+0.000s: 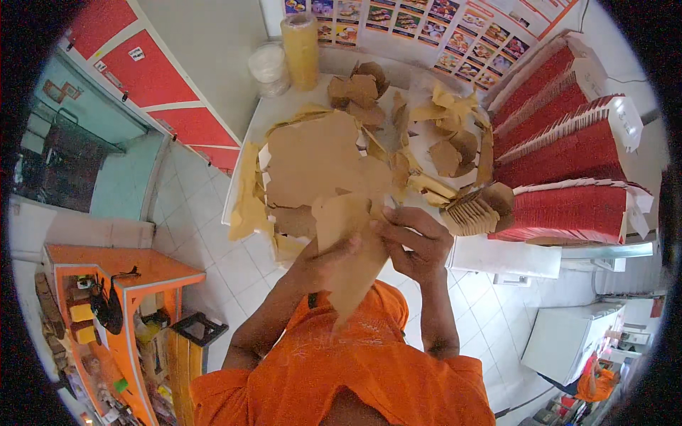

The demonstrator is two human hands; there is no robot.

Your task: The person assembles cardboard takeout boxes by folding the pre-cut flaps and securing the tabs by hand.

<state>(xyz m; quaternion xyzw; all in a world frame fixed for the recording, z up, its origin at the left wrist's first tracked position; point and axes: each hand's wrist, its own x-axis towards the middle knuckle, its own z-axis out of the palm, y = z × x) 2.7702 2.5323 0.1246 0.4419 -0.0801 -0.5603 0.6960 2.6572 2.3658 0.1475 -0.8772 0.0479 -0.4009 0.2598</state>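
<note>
A brown cardboard piece [355, 266], creased and tapering to a point at its lower end, is held up in front of my chest. My left hand [323, 263] grips its left side, thumb across the front and the other fingers mostly hidden behind. At the upper right edge my right hand [415, 241] pinches it with bent fingers. Just beyond lies a pile of flat brown cardboard blanks [312, 156] on the white table. A nested stack of folded brown cartons [472, 213] sits to the right of my right hand.
More folded brown cartons [359, 89] lie toward the back. Tall stacks of red and white folded boxes [561, 209] line the right side. A yellowish film roll [300, 53] and clear plastic tubs [270, 67] stand at the back left. An orange shelf unit [124, 266] is at lower left.
</note>
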